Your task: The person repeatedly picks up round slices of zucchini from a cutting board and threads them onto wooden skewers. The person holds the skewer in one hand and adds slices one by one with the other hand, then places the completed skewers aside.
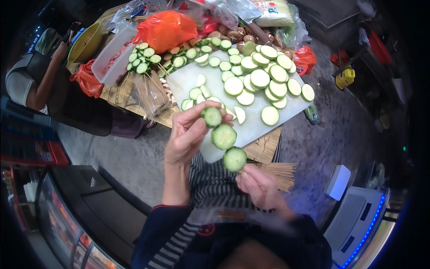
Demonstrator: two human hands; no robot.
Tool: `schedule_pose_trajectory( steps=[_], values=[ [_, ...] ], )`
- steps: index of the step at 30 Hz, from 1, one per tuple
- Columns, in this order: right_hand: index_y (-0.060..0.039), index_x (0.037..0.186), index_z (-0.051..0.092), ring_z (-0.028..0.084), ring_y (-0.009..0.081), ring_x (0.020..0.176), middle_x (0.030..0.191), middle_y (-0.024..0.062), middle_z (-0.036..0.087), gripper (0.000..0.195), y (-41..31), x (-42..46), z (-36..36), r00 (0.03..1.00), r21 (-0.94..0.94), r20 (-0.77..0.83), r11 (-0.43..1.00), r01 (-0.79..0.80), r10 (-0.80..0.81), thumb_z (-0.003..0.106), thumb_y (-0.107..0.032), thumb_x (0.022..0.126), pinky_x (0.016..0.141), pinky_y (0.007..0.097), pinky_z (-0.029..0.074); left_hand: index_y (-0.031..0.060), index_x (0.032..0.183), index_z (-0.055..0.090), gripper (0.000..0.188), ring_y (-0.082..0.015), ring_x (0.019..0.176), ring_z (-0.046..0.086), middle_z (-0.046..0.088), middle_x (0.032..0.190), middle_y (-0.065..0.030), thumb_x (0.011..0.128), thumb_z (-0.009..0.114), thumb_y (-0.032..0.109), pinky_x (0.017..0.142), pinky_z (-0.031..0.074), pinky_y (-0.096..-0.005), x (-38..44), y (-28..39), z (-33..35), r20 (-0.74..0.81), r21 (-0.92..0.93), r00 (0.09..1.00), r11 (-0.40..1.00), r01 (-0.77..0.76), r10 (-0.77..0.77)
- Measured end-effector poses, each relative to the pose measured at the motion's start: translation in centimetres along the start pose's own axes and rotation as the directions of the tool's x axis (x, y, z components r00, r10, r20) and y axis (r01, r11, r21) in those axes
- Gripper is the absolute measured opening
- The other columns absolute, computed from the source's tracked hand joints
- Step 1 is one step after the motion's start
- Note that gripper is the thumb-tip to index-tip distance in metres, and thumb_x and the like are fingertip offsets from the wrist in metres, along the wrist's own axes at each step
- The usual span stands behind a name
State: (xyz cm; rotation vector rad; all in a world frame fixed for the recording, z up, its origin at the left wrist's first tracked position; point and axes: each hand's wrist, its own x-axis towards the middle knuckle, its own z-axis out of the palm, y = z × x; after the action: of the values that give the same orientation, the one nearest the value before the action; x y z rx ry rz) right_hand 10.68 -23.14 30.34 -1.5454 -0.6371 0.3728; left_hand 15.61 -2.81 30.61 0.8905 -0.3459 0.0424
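Note:
Three cucumber slices [223,137] sit in a row on one skewer, between my two hands. My left hand [188,129] grips the slice at the upper end between thumb and fingers. At the lower end, my right hand [258,186] pinches the skewer just beside the last slice; most of the skewer is hidden. Beyond them lies a white cutting board [252,132] with large pale-green rounds of zucchini or a similar squash [260,78] and smaller cucumber pieces [196,93]. Skewered cucumber slices [142,58] are piled past its left corner.
Bamboo skewers lie in a plastic bag [151,95] and in a bundle [280,173] by my right hand. Behind the board are scored mushrooms [235,35] and an orange plastic bag [166,30]. A plastic tub of meat [112,64] stands left, near another person [37,84].

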Motion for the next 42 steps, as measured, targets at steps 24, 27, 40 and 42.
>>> schedule_pose_trajectory(
  steps=[24,27,40,42],
  values=[
    [0.0035,0.075,0.046,0.053,0.0397,0.053,0.056,0.0232,0.049,0.006,4.5,19.3,1.6,0.920,-0.704,0.209,0.602,0.378,-0.333,0.050,-0.001,0.077,0.049,0.0445,0.040,-0.0071,0.115,0.046,0.034,-0.0244,0.094,0.058,0.058,0.103,-0.0153,0.091,0.047,0.017,0.087,0.046,-0.0386,-6.1,-0.7,-6.4,-0.470,-0.095,0.882,0.995,-0.009,-0.037],
    [0.0038,0.068,0.048,0.054,0.0392,0.054,0.055,0.0223,0.052,0.007,4.1,25.9,4.6,0.896,-0.744,0.236,0.524,0.416,-0.376,0.050,-0.002,0.071,0.052,0.0466,0.042,-0.0070,0.115,0.047,0.034,-0.0243,0.093,0.058,0.058,0.103,-0.0157,0.091,0.047,0.018,0.086,0.046,-0.0378,-6.5,0.0,-6.9,-0.523,-0.033,0.852,0.999,-0.032,0.010],
    [0.0013,0.068,0.052,0.059,0.0343,0.068,0.066,0.0192,0.057,0.010,5.6,29.5,4.6,0.886,-0.744,0.312,0.491,0.453,-0.344,0.055,-0.009,0.068,0.057,0.0441,0.045,-0.0063,0.115,0.047,0.035,-0.0241,0.093,0.058,0.059,0.102,-0.0153,0.089,0.051,0.017,0.085,0.047,-0.0383,-7.0,-0.3,-8.2,-0.541,0.043,0.841,0.999,0.004,0.020],
    [0.0009,0.067,0.049,0.055,0.0335,0.059,0.060,0.0188,0.052,0.016,2.5,23.4,1.4,0.881,-0.655,0.346,0.589,0.473,-0.322,0.054,-0.012,0.076,0.052,0.0419,0.042,-0.0061,0.116,0.047,0.036,-0.0236,0.095,0.057,0.058,0.103,-0.0151,0.089,0.051,0.017,0.087,0.046,-0.0383,-7.3,-0.1,-8.2,-0.516,0.068,0.856,0.998,-0.004,0.038]
  ],
)
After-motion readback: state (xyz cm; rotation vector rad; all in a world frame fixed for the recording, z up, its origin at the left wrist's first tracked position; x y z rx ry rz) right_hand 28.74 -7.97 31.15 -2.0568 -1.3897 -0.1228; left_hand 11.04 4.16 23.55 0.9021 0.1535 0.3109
